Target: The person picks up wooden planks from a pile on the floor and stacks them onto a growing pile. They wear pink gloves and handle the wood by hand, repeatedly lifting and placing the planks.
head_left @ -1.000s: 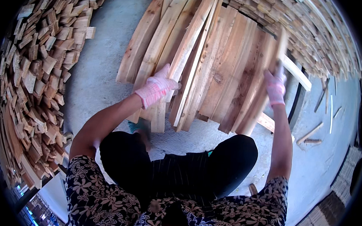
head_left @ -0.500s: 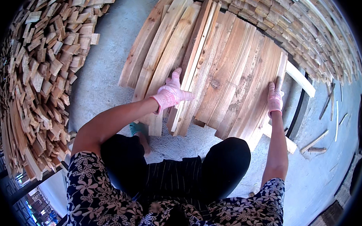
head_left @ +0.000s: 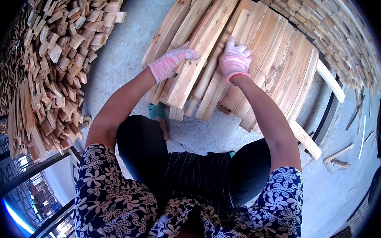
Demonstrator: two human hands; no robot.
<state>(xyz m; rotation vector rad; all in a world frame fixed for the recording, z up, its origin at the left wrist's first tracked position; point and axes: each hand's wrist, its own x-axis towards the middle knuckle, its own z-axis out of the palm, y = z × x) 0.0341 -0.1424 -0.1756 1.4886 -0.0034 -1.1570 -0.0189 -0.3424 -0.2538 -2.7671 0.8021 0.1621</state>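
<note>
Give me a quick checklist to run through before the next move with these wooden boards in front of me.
1. Gloves on both hands: ok, left hand and right hand wear pink gloves.
2. Right hand's grip on the narrow strip: ok, fingers wrap it.
3. Left hand steadying the wide board: ok, resting on top.
4. Boards lying flat: not ok, several overlap at angles.
5. Foot clear of board ends: not ok, right beside them.
6. Side pile stable: cannot tell.

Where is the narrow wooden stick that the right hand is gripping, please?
In the head view the narrow stick runs diagonally across the upper middle, on top of the planks, gripped by the right hand, just right of the left hand.
</note>
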